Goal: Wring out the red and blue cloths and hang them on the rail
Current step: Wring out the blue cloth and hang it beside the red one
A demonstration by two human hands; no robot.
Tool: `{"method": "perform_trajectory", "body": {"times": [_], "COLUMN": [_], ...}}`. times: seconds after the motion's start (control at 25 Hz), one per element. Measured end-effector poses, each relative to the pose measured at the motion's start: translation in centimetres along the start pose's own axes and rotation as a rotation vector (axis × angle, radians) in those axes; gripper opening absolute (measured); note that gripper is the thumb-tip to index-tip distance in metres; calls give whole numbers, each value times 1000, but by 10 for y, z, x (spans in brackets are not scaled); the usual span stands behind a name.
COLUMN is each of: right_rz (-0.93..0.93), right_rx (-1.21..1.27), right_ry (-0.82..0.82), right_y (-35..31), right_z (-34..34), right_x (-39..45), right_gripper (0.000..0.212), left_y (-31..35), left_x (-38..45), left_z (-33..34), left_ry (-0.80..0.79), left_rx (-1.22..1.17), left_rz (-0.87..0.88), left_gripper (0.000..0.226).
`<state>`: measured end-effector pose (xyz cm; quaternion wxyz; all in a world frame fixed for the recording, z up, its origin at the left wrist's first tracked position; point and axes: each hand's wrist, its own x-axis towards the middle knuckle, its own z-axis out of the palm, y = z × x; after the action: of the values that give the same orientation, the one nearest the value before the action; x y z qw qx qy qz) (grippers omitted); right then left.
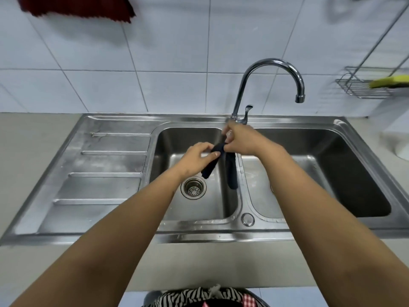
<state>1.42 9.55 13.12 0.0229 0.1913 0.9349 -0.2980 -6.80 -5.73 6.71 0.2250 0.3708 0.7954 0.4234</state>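
Note:
A dark blue cloth (231, 171) is twisted into a rope between both hands over the left sink basin (205, 202). My left hand (195, 157) grips one part of it, and my right hand (240, 141) grips it just above and to the right. Two ends of the cloth hang down below the hands. The red cloth (77, 6) hangs against the tiled wall at the top left; whatever it hangs from is out of frame.
A chrome gooseneck tap (272, 63) stands behind my hands. The drain strainer (193, 187) sits in the left basin, the right basin (332, 173) beside it. A ribbed drainboard (99, 173) lies left. A wire wall rack (363, 85) holds a yellow sponge (389, 82).

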Motion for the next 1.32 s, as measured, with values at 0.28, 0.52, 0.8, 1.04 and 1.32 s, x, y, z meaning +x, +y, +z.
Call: {"method": "perform_trajectory", "body": {"times": [0.28, 0.52, 0.8, 1.04, 1.32], "right_rz": [-71, -6, 342, 460, 174], "right_rx": [270, 673, 1060, 1441, 1445], "right_ry": [43, 267, -333, -503, -977], "right_y": [-58, -70, -48, -47, -72], "right_z": [-10, 26, 90, 77, 43], "right_x": [10, 13, -1, 6, -1], "right_gripper": [61, 51, 33, 6, 14], "left_y": [14, 24, 18, -14, -12], "left_x": [-17, -24, -14, -13, -23], "left_z": [-30, -31, -45, -72, -70], "left_ry": [23, 145, 77, 75, 351], "left_rx": [-611, -1185, -861, -72, 341], "left_rz": [-205, -333, -460, -228, 340], "left_gripper": [32, 43, 53, 31, 58]}}
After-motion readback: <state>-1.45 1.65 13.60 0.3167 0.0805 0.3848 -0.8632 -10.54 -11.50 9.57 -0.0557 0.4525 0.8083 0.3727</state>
